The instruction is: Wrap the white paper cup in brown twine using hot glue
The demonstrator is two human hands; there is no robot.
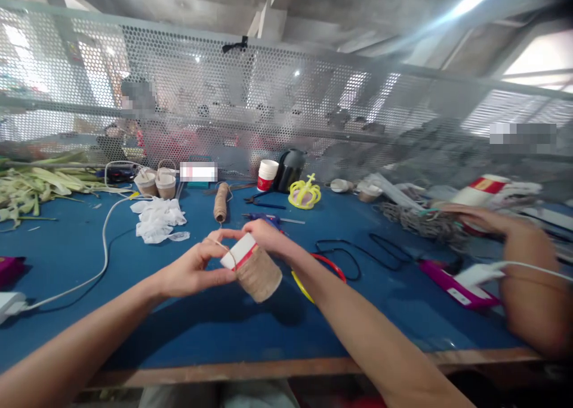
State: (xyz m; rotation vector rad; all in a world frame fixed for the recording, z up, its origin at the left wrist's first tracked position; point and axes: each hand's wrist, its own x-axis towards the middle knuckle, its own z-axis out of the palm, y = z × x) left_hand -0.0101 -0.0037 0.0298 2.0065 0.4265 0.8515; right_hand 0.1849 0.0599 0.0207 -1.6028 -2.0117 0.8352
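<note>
A white and red paper cup point(244, 251), its lower part wrapped in brown twine point(259, 275), is tilted above the table in front of me. My left hand point(201, 263) grips its rim side between thumb and fingers. Behind the cup's upper edge, my right hand point(264, 235) closes on it; its fingertips are partly hidden. A loose strand of twine loops near the rim beside my left fingers. Farther back lies a twine spool point(221, 203), with a strand running toward my hands. A blue glue gun point(268, 218) rests just beyond my right hand.
Twine-wrapped cups point(165, 184) and crumpled white material point(160, 218) stand left. Pliers point(264, 202), a yellow crown-shaped piece point(304, 194) and a paper cup point(267, 175) sit behind. Cables cross both sides. Another person's arm point(530, 264) reaches in at right, near a purple power strip point(461, 284).
</note>
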